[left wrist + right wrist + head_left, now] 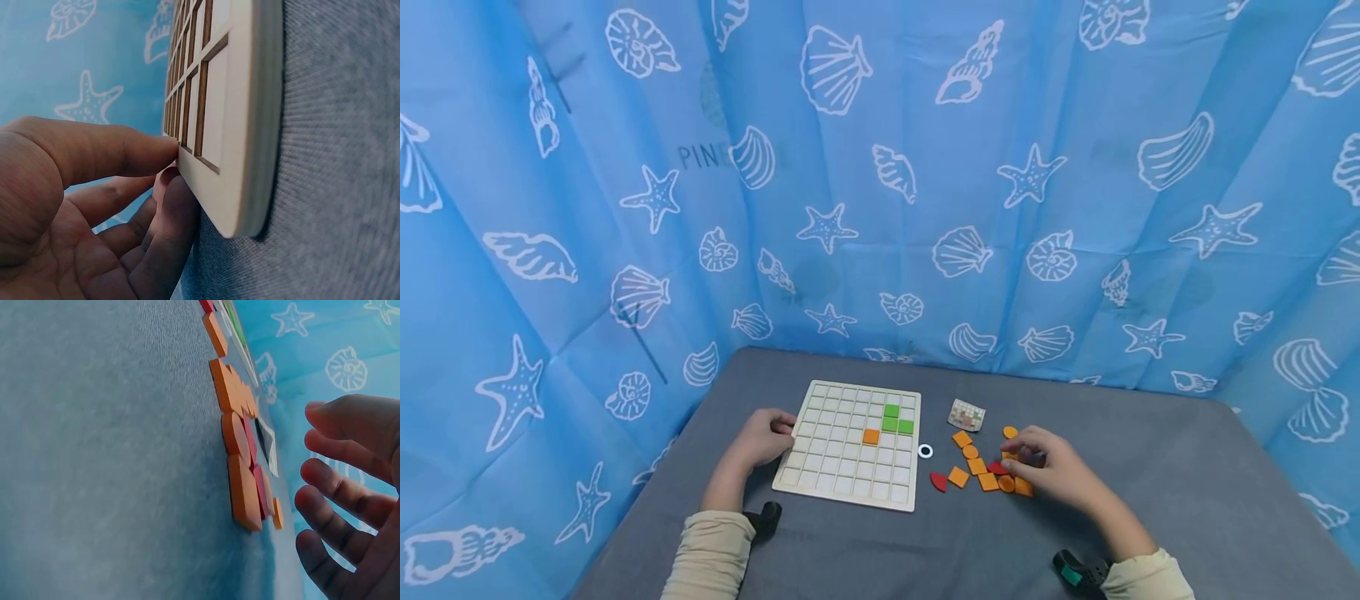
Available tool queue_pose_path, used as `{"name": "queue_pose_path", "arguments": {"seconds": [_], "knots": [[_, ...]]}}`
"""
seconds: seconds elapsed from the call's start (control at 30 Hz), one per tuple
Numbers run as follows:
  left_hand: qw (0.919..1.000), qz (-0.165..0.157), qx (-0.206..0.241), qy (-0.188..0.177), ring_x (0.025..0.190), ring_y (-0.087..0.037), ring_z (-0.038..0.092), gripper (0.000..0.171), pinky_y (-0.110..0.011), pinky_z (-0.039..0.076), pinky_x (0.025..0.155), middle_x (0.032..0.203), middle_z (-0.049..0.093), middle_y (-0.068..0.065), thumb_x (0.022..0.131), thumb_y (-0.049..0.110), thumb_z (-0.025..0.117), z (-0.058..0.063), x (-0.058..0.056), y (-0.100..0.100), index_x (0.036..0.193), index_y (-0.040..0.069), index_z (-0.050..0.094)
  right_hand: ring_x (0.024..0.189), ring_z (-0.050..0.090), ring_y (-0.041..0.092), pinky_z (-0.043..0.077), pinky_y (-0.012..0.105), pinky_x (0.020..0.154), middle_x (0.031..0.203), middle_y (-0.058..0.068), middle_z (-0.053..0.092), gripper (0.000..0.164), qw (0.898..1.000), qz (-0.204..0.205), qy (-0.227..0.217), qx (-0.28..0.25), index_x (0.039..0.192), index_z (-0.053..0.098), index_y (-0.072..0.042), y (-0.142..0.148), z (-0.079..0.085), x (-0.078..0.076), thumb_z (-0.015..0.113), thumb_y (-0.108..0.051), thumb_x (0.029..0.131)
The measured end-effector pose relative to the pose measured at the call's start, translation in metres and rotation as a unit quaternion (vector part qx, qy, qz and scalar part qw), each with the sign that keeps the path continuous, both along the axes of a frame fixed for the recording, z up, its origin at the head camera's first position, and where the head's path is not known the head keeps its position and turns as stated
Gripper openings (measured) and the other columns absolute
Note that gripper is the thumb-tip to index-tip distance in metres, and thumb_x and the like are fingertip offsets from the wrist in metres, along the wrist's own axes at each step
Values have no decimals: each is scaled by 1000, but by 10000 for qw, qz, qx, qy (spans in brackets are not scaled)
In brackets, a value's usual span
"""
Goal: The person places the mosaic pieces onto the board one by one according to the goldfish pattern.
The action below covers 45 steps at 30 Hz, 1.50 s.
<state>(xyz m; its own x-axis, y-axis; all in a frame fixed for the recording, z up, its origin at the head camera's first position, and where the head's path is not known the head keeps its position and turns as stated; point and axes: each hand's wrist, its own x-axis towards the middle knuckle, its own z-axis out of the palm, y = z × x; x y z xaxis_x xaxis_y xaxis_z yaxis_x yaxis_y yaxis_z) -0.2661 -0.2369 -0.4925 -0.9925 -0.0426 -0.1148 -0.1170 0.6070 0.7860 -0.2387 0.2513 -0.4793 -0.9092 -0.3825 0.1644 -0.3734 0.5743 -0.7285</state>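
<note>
A pale wooden grid board (850, 487) lies on the table, with green tiles (891, 411) and one orange square tile (871, 437) in its cells. My left hand (766, 437) grips the board's left edge. In the left wrist view its thumb (150, 153) lies at the rim, with the other fingers curled beside and below it. To the board's right is a loose group of orange square and round tiles (988, 482) with red quarter-round pieces (939, 482). Over the right part of this group hovers my right hand (1051, 467), fingers loosely bent and apart, nothing between them.
A small printed pattern card (966, 415) lies behind the tiles. Between board and tiles sits a white ring-shaped piece with a dark centre (926, 451). Grey cloth covers the table (880, 558), and a blue shell-patterned curtain (880, 208) hangs at the back and left.
</note>
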Motion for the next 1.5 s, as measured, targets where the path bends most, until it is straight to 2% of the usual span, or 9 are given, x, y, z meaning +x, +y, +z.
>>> {"name": "queue_pose_path", "arguments": {"seconds": [0.3, 0.5, 0.7, 1.0, 1.5], "knots": [[10000, 45, 0, 29, 88, -24, 60, 41, -35, 49, 73, 101, 65, -14, 84, -3, 63, 0, 3, 0, 125, -7, 70, 82, 58, 5, 52, 26, 68, 105, 6, 68, 17, 9999, 155, -3, 64, 109, 77, -7, 7, -3, 4, 79, -17, 95], [10000, 46, -9, -26, 88, -24, 59, 42, -35, 48, 74, 101, 65, -14, 84, -2, 63, -3, -2, -1, 125, -6, 70, 80, 57, 5, 50, 27, 68, 101, 5, 68, 14, 9997, -33, -37, 220, 102, 77, -9, 10, -6, 5, 81, -19, 93], [10000, -11, -3, -4, 90, -25, 60, 42, -36, 49, 75, 102, 66, -14, 84, -3, 63, -3, -6, -2, 126, -6, 70, 82, 57, 5, 50, 26, 70, 102, 4, 69, 14, 9991, -116, -251, 321, 102, 77, -11, 15, -6, 7, 82, -21, 93], [10000, -29, 19, 7, 89, -25, 60, 42, -36, 49, 74, 102, 66, -15, 85, -3, 63, -1, -2, -1, 126, -7, 69, 81, 56, 6, 48, 26, 69, 101, 2, 68, 16, 9973, -336, -474, 459, 103, 79, -14, 22, -10, 9, 84, -21, 90], [10000, -13, 8, 41, 87, -24, 60, 42, -33, 48, 71, 99, 65, -14, 84, -3, 63, -2, -1, -1, 125, -8, 69, 86, 58, 9, 50, 26, 73, 103, 2, 69, 23, 9967, -285, -578, 490, 103, 78, -13, 24, -12, 9, 88, -27, 87]]}}
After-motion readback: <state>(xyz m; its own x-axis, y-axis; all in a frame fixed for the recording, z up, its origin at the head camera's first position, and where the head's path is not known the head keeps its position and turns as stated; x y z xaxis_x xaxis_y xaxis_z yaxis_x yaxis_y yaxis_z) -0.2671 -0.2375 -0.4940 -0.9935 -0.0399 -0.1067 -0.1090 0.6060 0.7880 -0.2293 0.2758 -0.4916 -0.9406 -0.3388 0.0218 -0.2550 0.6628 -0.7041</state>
